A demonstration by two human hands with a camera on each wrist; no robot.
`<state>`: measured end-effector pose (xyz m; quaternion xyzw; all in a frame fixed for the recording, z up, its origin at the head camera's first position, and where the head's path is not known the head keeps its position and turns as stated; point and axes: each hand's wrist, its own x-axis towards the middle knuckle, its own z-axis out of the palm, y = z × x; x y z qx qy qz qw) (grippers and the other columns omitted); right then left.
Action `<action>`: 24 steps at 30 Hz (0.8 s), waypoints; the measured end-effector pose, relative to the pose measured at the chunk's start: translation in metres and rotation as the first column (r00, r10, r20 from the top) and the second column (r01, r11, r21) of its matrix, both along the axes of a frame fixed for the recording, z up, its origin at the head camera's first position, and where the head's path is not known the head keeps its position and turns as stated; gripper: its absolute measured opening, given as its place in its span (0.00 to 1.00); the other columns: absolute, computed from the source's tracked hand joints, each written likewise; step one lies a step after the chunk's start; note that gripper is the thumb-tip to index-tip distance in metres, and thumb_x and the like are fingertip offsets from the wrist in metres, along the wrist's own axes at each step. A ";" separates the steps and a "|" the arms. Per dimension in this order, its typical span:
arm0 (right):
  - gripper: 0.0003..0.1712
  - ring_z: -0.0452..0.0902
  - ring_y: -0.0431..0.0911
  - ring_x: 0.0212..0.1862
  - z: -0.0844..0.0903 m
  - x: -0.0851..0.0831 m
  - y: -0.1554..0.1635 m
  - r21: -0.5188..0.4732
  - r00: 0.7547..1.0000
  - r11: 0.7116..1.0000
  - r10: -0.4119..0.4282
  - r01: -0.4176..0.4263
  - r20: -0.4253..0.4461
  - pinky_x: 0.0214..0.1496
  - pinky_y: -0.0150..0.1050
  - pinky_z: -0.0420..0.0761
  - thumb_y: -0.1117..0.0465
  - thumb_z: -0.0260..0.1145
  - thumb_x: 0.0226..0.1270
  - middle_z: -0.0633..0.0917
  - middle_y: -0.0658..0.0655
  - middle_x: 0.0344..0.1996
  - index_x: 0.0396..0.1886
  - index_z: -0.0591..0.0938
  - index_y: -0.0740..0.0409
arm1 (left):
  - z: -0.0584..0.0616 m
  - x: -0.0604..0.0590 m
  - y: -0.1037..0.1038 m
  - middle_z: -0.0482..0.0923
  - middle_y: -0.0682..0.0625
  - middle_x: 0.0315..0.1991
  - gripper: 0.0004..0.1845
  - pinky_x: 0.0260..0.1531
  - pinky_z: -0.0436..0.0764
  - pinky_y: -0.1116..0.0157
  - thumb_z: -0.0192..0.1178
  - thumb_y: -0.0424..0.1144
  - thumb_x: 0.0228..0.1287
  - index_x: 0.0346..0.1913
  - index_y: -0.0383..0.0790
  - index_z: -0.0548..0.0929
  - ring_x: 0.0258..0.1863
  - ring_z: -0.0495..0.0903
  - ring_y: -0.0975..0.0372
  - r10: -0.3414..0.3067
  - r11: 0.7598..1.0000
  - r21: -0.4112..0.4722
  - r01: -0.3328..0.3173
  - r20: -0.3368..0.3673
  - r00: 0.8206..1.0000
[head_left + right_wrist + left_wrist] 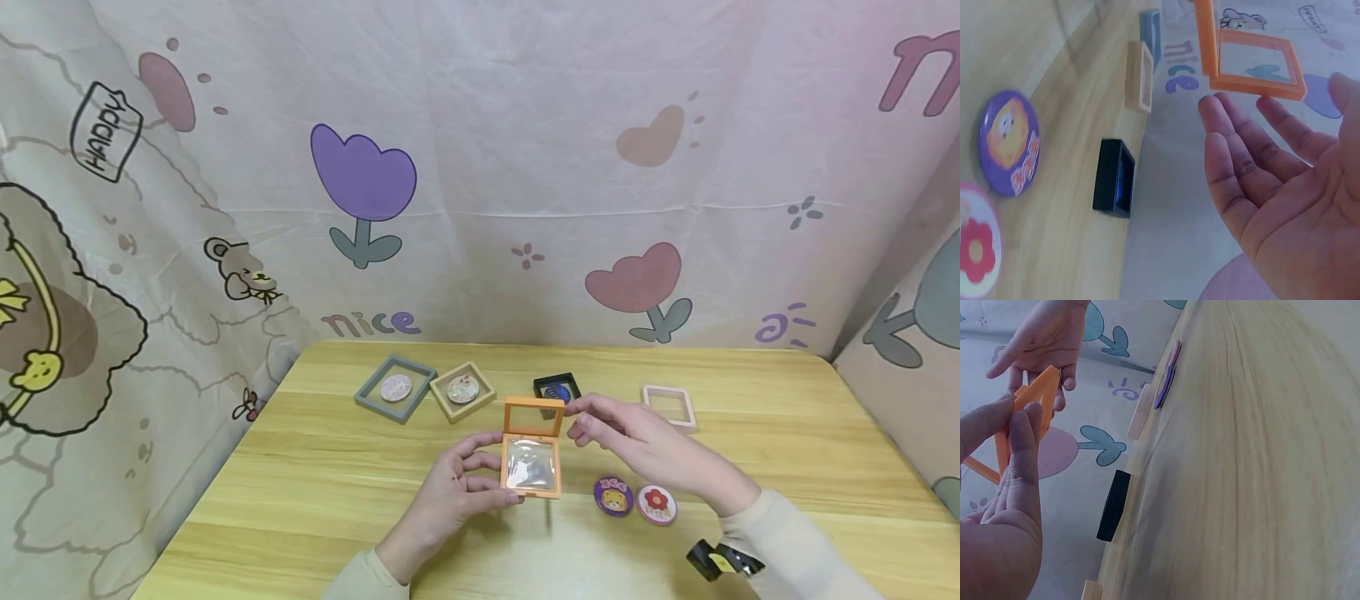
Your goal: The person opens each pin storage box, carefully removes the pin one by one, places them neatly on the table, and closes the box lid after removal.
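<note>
An orange display frame (531,465) with clear film is swung apart at its hinge, lid raised, above the wooden table. My left hand (453,492) grips its lower part from the left, thumb along the bottom edge and fingers at the side. By the upper right corner of the lid is my right hand (648,437); in the right wrist view its fingers (1235,144) are loosely bent with nothing held, tips right beside the orange edge. Below the right hand lie a purple bear badge (613,497) and a white badge with a red flower (657,505).
Toward the back of the table (300,500) lie a grey frame (372,407) and a beige frame (480,402), each with a round badge. A black frame (572,382) with a blue badge sits behind the orange one. At right lies a pale pink frame (689,408). Printed cloth (480,167) hangs behind.
</note>
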<state>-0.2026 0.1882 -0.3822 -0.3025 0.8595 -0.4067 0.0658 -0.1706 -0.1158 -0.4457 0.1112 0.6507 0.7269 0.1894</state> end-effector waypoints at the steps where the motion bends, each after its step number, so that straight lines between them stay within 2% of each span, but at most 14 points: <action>1: 0.20 0.89 0.41 0.53 0.000 -0.001 -0.001 -0.020 1.000 1.000 0.011 -0.011 0.021 0.56 0.38 0.90 0.53 0.49 0.91 0.91 0.46 0.48 0.66 0.80 0.55 | 0.000 0.000 0.001 0.86 0.51 0.49 0.45 0.42 0.92 0.67 0.76 0.25 0.58 0.77 0.30 0.66 0.40 0.92 0.61 0.002 1.000 -0.006 -0.002 0.001 1.000; 6: 0.24 0.90 0.49 0.53 0.000 -0.005 -0.003 -0.089 0.994 0.996 0.032 -0.023 0.105 0.52 0.40 0.91 0.53 0.45 0.92 0.91 0.57 0.52 0.67 0.78 0.63 | 0.000 0.000 0.004 0.85 0.46 0.49 0.45 0.41 0.92 0.67 0.77 0.24 0.58 0.77 0.30 0.67 0.39 0.92 0.62 -0.013 1.000 -0.008 0.013 -0.001 1.000; 9: 0.25 0.91 0.51 0.52 -0.003 -0.007 -0.006 -0.103 0.991 0.995 0.022 -0.008 0.136 0.51 0.40 0.92 0.53 0.44 0.92 0.91 0.61 0.51 0.67 0.78 0.66 | 0.000 0.001 0.005 0.85 0.46 0.49 0.45 0.41 0.92 0.67 0.77 0.24 0.58 0.78 0.29 0.66 0.39 0.92 0.62 -0.023 1.000 -0.003 0.023 -0.003 1.000; 14: 0.27 0.92 0.52 0.51 -0.007 -0.009 -0.010 -0.093 0.985 0.996 0.017 0.000 0.172 0.52 0.45 0.93 0.51 0.42 0.92 0.92 0.62 0.50 0.63 0.80 0.66 | -0.001 0.001 0.005 0.87 0.48 0.48 0.45 0.43 0.93 0.66 0.77 0.25 0.58 0.77 0.29 0.67 0.39 0.92 0.62 -0.037 0.999 0.002 0.037 -0.011 0.999; 21: 0.33 0.91 0.50 0.49 -0.010 -0.008 -0.013 -0.087 0.975 0.996 0.019 0.001 0.222 0.51 0.37 0.91 0.48 0.40 0.93 0.91 0.64 0.51 0.68 0.77 0.70 | -0.003 0.000 0.008 0.87 0.50 0.48 0.45 0.43 0.92 0.66 0.78 0.26 0.58 0.77 0.31 0.68 0.39 0.92 0.62 -0.051 0.999 -0.004 0.051 -0.022 0.998; 24: 0.31 0.91 0.49 0.48 -0.011 -0.008 -0.014 -0.077 0.980 0.997 0.023 -0.008 0.198 0.51 0.36 0.91 0.49 0.42 0.92 0.91 0.63 0.51 0.69 0.77 0.69 | -0.003 0.001 0.007 0.88 0.50 0.48 0.45 0.43 0.93 0.65 0.78 0.26 0.58 0.77 0.31 0.68 0.39 0.93 0.62 -0.046 0.999 -0.011 0.046 -0.022 0.999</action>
